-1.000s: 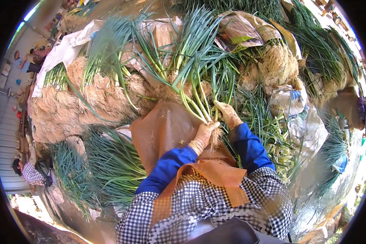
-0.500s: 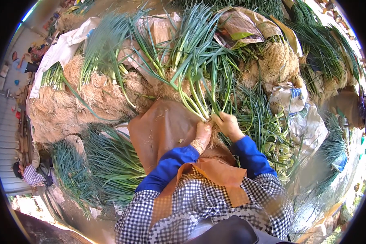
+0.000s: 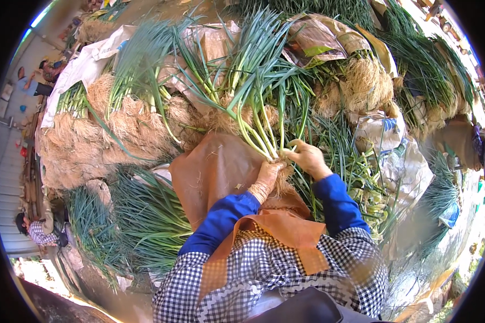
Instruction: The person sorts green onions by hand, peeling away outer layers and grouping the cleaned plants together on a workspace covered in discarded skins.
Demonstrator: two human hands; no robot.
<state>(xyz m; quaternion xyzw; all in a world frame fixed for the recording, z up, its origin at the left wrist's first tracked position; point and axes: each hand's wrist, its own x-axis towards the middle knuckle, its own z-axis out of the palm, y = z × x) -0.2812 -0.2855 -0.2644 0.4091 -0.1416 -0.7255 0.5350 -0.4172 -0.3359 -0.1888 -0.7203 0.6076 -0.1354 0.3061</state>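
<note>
A small bunch of green onions (image 3: 264,129) stands leaves-away in front of me, white stems toward my body. My left hand (image 3: 268,175) is closed round its root end, with tan roots (image 3: 282,185) hanging below the fist. My right hand (image 3: 309,160) is right beside the stem bases, thumb and forefinger pinched against them. What lies between those fingertips is too small to make out. Under both hands, a brown apron (image 3: 215,161) spreads over my lap.
Rooted green onions (image 3: 86,145) lie in a row at the far left. Another leafy heap (image 3: 151,215) is by my left arm. Right of me are discarded leaves (image 3: 369,199) and white sacks (image 3: 407,167). A person (image 3: 43,231) is at the far left edge.
My right hand has shifted slightly up and right, its fingers lifting from the stems. A long leaf near those fingers no longer shows there. My left hand keeps its hold.
</note>
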